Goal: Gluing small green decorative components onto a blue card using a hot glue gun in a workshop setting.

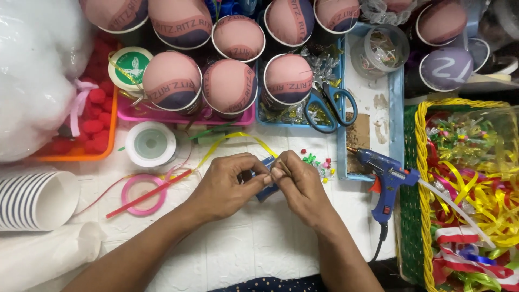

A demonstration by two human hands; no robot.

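Small blue piece (pixel 266 190) pinched between both hands over white tabletop (pixel 243 254), left of blue hot glue gun (pixel 385 178). Left hand (pixel 227 186) closed on piece's left side, fingertips pressed together. Right hand (pixel 300 186) closed on right side, thin pale strip gripped at fingertips; what strip is cannot be told. Yellow ribbon (pixel 238 138) arched just above hands, left of glue gun. Blue-handled scissors (pixel 327 105) seen above glue gun. Pink ribbon spool (pixel 143 194) laid far left of glue gun.
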